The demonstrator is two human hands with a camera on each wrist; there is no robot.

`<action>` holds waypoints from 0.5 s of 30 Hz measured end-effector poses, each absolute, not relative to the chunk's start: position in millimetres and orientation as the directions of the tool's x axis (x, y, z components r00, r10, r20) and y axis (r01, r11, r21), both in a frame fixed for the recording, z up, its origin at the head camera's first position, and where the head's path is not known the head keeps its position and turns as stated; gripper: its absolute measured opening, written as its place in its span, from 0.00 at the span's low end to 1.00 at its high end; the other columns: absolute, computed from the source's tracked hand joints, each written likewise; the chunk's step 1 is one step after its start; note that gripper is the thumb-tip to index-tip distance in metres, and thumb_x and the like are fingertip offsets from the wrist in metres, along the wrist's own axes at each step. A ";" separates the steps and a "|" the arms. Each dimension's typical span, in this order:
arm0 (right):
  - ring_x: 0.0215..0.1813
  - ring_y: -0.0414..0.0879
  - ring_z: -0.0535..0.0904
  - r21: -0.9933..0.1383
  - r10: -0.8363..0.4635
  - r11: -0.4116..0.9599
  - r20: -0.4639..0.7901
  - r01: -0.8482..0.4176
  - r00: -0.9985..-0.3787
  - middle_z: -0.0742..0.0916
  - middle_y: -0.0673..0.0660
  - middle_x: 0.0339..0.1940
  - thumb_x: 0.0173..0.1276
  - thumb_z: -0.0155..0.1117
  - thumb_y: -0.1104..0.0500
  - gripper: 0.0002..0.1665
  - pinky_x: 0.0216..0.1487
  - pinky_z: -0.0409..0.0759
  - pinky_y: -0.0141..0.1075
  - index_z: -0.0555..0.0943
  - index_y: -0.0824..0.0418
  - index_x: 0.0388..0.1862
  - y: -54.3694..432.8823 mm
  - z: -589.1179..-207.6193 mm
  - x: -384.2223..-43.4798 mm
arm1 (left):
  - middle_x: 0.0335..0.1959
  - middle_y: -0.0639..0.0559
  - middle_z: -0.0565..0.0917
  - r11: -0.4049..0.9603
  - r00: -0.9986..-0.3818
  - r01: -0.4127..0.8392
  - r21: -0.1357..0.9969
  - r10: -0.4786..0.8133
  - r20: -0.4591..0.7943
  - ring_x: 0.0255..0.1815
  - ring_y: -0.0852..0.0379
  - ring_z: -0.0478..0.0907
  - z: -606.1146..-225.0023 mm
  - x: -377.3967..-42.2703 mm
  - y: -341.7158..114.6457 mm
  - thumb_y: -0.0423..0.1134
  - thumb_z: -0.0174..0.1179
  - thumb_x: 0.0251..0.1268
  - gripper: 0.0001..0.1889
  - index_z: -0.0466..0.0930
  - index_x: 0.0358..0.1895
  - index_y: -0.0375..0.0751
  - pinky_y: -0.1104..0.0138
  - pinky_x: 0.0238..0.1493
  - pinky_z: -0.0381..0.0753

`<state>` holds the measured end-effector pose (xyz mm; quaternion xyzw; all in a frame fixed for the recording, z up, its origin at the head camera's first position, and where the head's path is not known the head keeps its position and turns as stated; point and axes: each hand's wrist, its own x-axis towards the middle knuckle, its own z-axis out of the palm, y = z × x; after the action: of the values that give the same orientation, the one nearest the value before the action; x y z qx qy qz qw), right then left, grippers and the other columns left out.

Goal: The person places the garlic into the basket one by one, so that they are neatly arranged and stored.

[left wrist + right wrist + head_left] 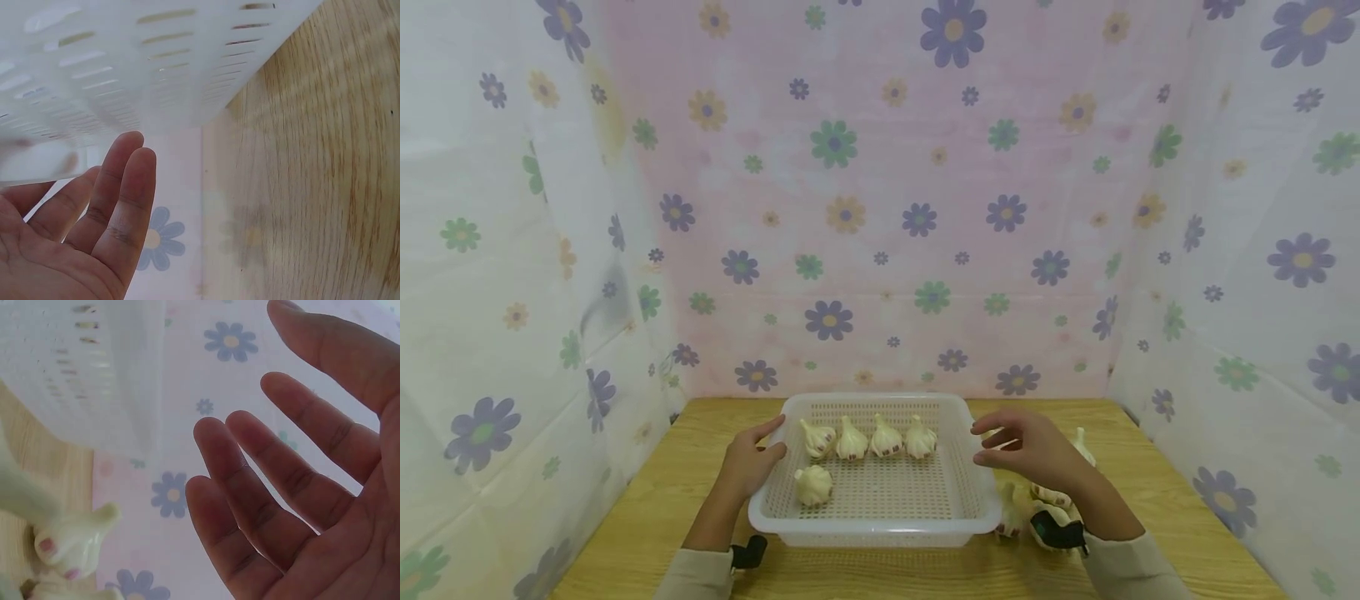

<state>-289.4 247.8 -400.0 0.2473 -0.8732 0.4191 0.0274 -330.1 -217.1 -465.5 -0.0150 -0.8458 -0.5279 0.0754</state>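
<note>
A white plastic basket (895,504) with slotted walls is in front of me. Several garlic bulbs (886,436) stand in a row toward its back, and a single bulb (814,485) lies near its left side. My left hand (751,460) holds the basket's left rim, thumb on top and fingers against the outside, as the left wrist view shows. Beside the right rim hovers my right hand (1033,448), fingers loosely bent and apart from the basket; its palm and spread fingers (215,450) hold nothing in the right wrist view.
More garlic bulbs (1011,512) lie on the wooden table (1180,508) right of the basket, partly hidden by my right hand and wrist. One bulb (75,544) shows below that hand. Flower-printed sheets (887,250) enclose the table at the back and sides.
</note>
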 end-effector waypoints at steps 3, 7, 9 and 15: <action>0.54 0.53 0.87 -0.724 -0.398 0.525 0.257 -0.448 -0.881 0.85 0.58 0.62 0.65 0.75 0.46 0.26 0.47 0.87 0.32 0.85 0.52 0.59 257.0 -405.0 -287.2 | 0.71 0.31 0.75 0.444 -0.988 0.101 0.890 -0.059 0.142 0.42 0.48 0.89 -466.5 -330.4 -217.5 0.38 0.60 0.66 0.31 0.74 0.75 0.51 0.58 0.31 0.89; 0.55 0.56 0.87 -0.725 -0.387 0.532 0.252 -0.438 -0.887 0.85 0.59 0.62 0.67 0.74 0.47 0.24 0.47 0.86 0.31 0.84 0.52 0.59 270.7 -410.2 -283.4 | 0.69 0.29 0.76 0.447 -0.987 0.102 0.889 -0.065 0.146 0.40 0.49 0.89 -466.8 -330.7 -217.3 0.38 0.60 0.66 0.31 0.74 0.74 0.51 0.59 0.30 0.89; 0.55 0.58 0.87 -0.727 -0.384 0.537 0.241 -0.428 -0.891 0.85 0.61 0.62 0.68 0.73 0.49 0.22 0.46 0.87 0.32 0.84 0.51 0.59 278.0 -412.3 -281.5 | 0.68 0.29 0.77 0.442 -0.988 0.103 0.891 -0.062 0.145 0.39 0.49 0.89 -466.4 -330.0 -217.4 0.37 0.60 0.66 0.31 0.74 0.75 0.51 0.59 0.30 0.89; 0.58 0.59 0.86 -0.726 -0.333 0.586 0.189 -0.360 -0.924 0.84 0.62 0.64 0.68 0.73 0.45 0.25 0.45 0.87 0.33 0.84 0.49 0.62 304.6 -419.0 -282.5 | 0.69 0.30 0.77 0.446 -0.988 0.099 0.889 -0.063 0.142 0.40 0.49 0.89 -466.8 -330.5 -217.8 0.38 0.60 0.66 0.31 0.74 0.75 0.51 0.59 0.30 0.89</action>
<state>-282.5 304.6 -419.0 0.1946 -0.8903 0.4115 0.0164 -330.5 -217.8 -466.8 -0.0107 -0.8468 -0.5262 0.0772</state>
